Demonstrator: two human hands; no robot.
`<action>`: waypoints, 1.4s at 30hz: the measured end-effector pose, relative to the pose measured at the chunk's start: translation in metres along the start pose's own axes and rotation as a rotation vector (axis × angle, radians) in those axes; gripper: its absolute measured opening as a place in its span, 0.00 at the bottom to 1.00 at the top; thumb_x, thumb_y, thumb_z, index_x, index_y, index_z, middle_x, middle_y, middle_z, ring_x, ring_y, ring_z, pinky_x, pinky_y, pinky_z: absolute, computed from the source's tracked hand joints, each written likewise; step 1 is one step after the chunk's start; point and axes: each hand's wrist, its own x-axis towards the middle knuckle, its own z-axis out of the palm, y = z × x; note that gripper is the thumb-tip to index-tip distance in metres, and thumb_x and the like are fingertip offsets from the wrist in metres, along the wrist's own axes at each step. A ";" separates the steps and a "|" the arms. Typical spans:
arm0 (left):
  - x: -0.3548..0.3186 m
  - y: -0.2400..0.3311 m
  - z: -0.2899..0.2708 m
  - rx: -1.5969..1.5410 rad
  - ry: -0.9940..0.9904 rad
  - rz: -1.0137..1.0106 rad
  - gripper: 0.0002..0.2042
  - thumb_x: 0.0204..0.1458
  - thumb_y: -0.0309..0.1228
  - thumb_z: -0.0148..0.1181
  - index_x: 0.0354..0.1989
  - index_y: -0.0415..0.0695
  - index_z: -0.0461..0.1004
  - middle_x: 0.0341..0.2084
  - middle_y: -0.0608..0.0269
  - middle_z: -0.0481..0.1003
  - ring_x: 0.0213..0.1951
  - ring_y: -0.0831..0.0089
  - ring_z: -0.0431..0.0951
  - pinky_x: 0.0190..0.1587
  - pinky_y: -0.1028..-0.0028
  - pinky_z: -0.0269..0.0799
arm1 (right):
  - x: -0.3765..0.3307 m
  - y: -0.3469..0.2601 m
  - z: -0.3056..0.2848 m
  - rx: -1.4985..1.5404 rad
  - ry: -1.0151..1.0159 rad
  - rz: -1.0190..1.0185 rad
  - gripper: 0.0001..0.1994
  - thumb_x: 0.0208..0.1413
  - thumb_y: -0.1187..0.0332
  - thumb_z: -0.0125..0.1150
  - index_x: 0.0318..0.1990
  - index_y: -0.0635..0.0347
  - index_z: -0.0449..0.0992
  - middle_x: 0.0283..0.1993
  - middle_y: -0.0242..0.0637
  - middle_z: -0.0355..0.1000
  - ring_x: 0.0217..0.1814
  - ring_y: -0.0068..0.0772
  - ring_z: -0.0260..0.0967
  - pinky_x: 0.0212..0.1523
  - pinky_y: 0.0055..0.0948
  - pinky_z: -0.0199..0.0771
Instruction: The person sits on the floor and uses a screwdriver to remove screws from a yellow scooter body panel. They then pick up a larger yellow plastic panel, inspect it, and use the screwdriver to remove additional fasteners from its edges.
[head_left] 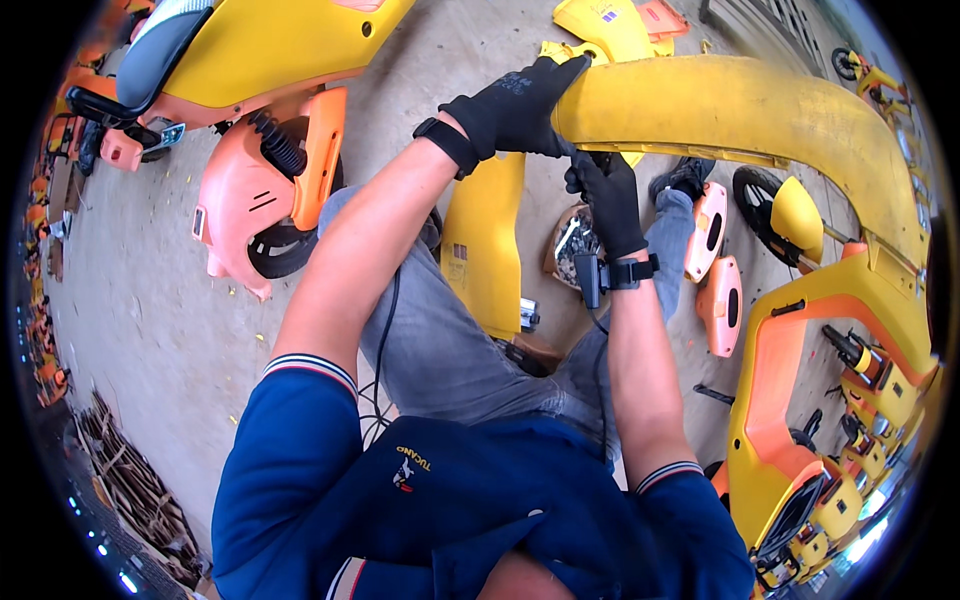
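Observation:
The long yellow curved body part [700, 95] of a scooter runs from the centre to the right. My left hand [515, 108], in a black glove, grips its near end, fingers over the top edge and thumb by the lower one. Just below that end, my right hand [608, 200], also gloved, has its fingers curled at the lower edge. Whatever it may pinch is hidden. Under my hands a loose yellow panel [485, 245] stands between my legs. By my right forearm is an open box [573, 245] with small, dark and shiny pieces that I cannot make out.
At the left stands a yellow and pink scooter with a pink fender [240, 195]. Two pink oval covers [719, 305] lie right of my leg, near a wheel [757, 205]. More yellow panels [605, 30] lie ahead. A thin cable [382, 350] hangs by my left thigh.

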 end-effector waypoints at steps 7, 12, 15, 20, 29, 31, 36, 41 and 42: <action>-0.003 -0.008 0.003 -0.005 0.038 0.031 0.48 0.39 0.39 0.76 0.69 0.45 0.53 0.55 0.44 0.68 0.55 0.48 0.72 0.57 0.62 0.70 | -0.001 0.012 -0.009 0.089 0.006 0.057 0.14 0.60 0.62 0.61 0.45 0.65 0.75 0.30 0.31 0.74 0.26 0.19 0.68 0.28 0.19 0.66; -0.005 -0.019 0.006 0.031 0.097 0.077 0.48 0.37 0.36 0.77 0.69 0.45 0.55 0.50 0.49 0.69 0.49 0.50 0.73 0.51 0.61 0.72 | -0.015 0.060 -0.040 0.356 0.193 0.237 0.17 0.62 0.70 0.57 0.57 0.64 0.68 0.37 0.34 0.75 0.27 0.18 0.68 0.28 0.19 0.72; -0.001 -0.019 0.004 -0.044 0.014 0.072 0.53 0.38 0.45 0.74 0.71 0.42 0.47 0.58 0.31 0.64 0.58 0.39 0.67 0.59 0.55 0.67 | -0.037 0.124 -0.087 0.002 0.176 0.262 0.06 0.61 0.71 0.56 0.44 0.60 0.74 0.34 0.35 0.75 0.29 0.24 0.70 0.30 0.23 0.74; -0.003 -0.019 0.005 -0.024 0.070 0.087 0.54 0.36 0.42 0.76 0.71 0.42 0.47 0.56 0.28 0.64 0.55 0.37 0.69 0.56 0.54 0.69 | -0.069 0.218 -0.145 -0.560 0.082 0.420 0.12 0.52 0.66 0.65 0.43 0.58 0.75 0.37 0.44 0.76 0.37 0.43 0.74 0.37 0.35 0.76; 0.000 -0.002 -0.005 -0.031 0.008 0.034 0.54 0.35 0.37 0.76 0.71 0.40 0.47 0.50 0.32 0.67 0.48 0.38 0.72 0.50 0.55 0.71 | -0.069 0.303 -0.168 -1.425 -0.437 0.070 0.08 0.43 0.69 0.66 0.33 0.55 0.78 0.37 0.48 0.77 0.40 0.52 0.76 0.41 0.46 0.76; 0.003 -0.003 -0.004 -0.050 -0.011 0.030 0.54 0.35 0.36 0.76 0.71 0.39 0.47 0.48 0.34 0.67 0.45 0.39 0.73 0.48 0.56 0.72 | -0.064 0.323 -0.167 -1.436 -0.430 0.116 0.06 0.45 0.70 0.64 0.32 0.55 0.78 0.37 0.48 0.77 0.38 0.52 0.76 0.40 0.47 0.76; 0.006 0.001 0.000 -0.017 -0.035 0.009 0.54 0.34 0.33 0.77 0.71 0.39 0.47 0.46 0.39 0.66 0.44 0.43 0.73 0.46 0.58 0.72 | -0.052 0.310 -0.141 -1.387 -0.610 0.299 0.07 0.48 0.65 0.63 0.35 0.50 0.81 0.37 0.48 0.78 0.41 0.50 0.78 0.44 0.46 0.76; 0.014 -0.003 0.002 -0.085 -0.043 0.054 0.54 0.33 0.30 0.76 0.71 0.39 0.46 0.48 0.42 0.66 0.46 0.45 0.72 0.47 0.59 0.71 | -0.063 0.435 -0.163 -1.267 -0.398 0.580 0.21 0.49 0.53 0.63 0.48 0.50 0.79 0.51 0.49 0.75 0.57 0.50 0.71 0.57 0.42 0.70; 0.014 -0.001 0.000 -0.086 -0.039 0.050 0.54 0.33 0.29 0.76 0.71 0.39 0.46 0.48 0.42 0.66 0.46 0.45 0.72 0.47 0.59 0.71 | -0.062 0.445 -0.161 -1.312 -0.460 0.607 0.23 0.51 0.51 0.60 0.53 0.51 0.77 0.56 0.49 0.71 0.60 0.49 0.68 0.60 0.41 0.67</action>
